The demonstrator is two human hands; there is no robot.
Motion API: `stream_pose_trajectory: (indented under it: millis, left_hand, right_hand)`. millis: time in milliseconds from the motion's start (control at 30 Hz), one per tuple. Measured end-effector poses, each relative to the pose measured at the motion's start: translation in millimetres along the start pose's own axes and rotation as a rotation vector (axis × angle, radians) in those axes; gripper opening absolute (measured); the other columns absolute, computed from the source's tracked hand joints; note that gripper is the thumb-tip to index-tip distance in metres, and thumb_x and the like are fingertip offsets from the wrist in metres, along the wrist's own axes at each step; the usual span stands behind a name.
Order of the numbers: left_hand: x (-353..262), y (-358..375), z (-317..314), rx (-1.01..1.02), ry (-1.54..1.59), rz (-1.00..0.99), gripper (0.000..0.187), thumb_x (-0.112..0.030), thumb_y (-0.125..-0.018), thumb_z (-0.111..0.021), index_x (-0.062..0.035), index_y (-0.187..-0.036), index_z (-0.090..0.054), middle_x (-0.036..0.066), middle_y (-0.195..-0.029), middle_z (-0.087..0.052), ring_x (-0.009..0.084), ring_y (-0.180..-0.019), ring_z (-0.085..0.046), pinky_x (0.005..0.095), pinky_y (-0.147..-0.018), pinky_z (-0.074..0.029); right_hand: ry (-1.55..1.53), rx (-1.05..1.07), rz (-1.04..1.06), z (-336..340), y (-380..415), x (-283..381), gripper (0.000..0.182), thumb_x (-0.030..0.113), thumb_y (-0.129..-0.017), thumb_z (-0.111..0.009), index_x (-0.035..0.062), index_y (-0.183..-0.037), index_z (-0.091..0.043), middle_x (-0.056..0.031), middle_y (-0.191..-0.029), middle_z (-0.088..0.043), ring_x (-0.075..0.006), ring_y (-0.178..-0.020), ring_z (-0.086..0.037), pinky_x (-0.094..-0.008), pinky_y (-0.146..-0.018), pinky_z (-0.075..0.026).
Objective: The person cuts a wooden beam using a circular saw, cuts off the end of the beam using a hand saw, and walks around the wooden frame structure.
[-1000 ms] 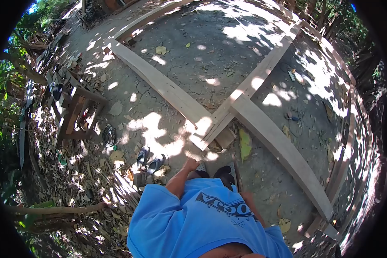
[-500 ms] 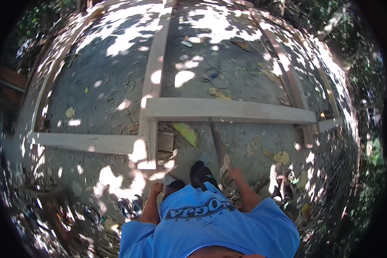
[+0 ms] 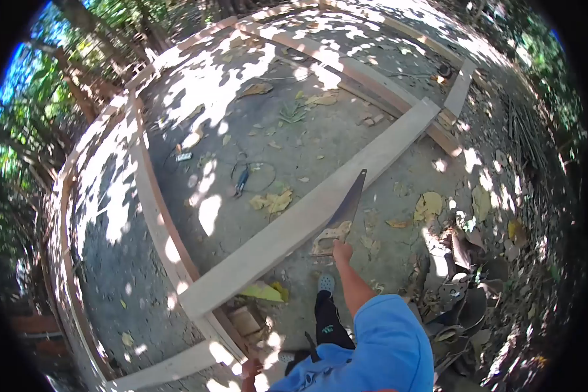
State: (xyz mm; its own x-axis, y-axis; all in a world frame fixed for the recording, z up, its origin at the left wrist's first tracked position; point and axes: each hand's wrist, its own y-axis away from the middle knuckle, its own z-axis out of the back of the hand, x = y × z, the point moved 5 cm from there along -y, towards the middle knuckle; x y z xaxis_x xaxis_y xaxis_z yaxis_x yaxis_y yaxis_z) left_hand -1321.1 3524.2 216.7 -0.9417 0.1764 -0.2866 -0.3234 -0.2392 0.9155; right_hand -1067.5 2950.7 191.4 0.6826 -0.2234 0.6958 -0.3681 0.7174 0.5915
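Observation:
My right hand point(image 3: 341, 250) is closed around the pale handle of a handsaw point(image 3: 349, 208), whose blade points forward and overlaps a long wooden beam point(image 3: 294, 225) in this view. That beam lies diagonally across the frame timbers, one end resting near a side timber point(image 3: 160, 225) and the other on a far right timber point(image 3: 398, 98). Low in the view, my left hand point(image 3: 251, 368) hangs beside the near end of the side timber, close to a short wood block point(image 3: 245, 320). Its fingers are small and blurred.
A blue-handled tool point(image 3: 242, 179) with a loop of cord lies on the ground inside the timbers. Another timber point(image 3: 166, 369) extends at lower left. Dry leaves point(image 3: 428, 206) and bark pieces point(image 3: 460, 297) lie at right. Trees point(image 3: 88, 78) stand at the edges.
The view has turned to the right, so the beam now runs diagonally. My right hand has raised the saw from beside my leg out toward the beam. The left hand stays low.

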Motion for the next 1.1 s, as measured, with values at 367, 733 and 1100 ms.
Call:
stream_pose_trajectory:
  millis: [367, 733, 1100]
  left_hand:
    - [-143.1, -22.5, -186.3, 0.238, -0.342, -0.136, 0.022, -0.027, -0.081, -0.056, -0.0075, -0.088, -0.062, 0.007, -0.080, -0.065, 0.0178, -0.071, -0.065, 0.0312, -0.053, -0.047]
    - [-262.1, -39.0, -230.2, 0.433, -1.073, -0.253, 0.019, -0.028, -0.073, -0.059, -0.0119, -0.082, -0.061, 0.007, -0.076, -0.064, 0.0208, -0.069, -0.064, 0.0349, -0.053, -0.048]
    - [-553.3, -43.5, -567.5, 0.468, -1.489, -2.006, 0.012, -0.018, -0.073, -0.057, -0.0061, -0.074, -0.059, 0.015, -0.069, -0.063, 0.0309, -0.060, -0.062, 0.0417, -0.050, -0.047]
  right_hand:
    - [-0.237, -0.192, -0.029, -164.5, -145.7, -9.1, 0.047, 0.037, -0.081, -0.057, -0.0076, -0.095, -0.059, -0.0266, -0.094, -0.060, -0.0409, -0.088, -0.058, -0.0480, -0.075, -0.044]
    - [0.497, 0.449, 0.270, 9.5, -154.3, 45.0, 0.045, 0.040, -0.085, -0.050, -0.0015, -0.072, -0.062, -0.0184, -0.078, -0.061, -0.0364, -0.080, -0.060, -0.0480, -0.074, -0.047]
    - [-0.066, -0.181, -0.120, 416.1, -201.7, 8.6, 0.033, 0.033, -0.082, -0.056, 0.0050, -0.065, -0.058, -0.0041, -0.058, -0.057, -0.0132, -0.048, -0.055, -0.0305, -0.043, -0.041]
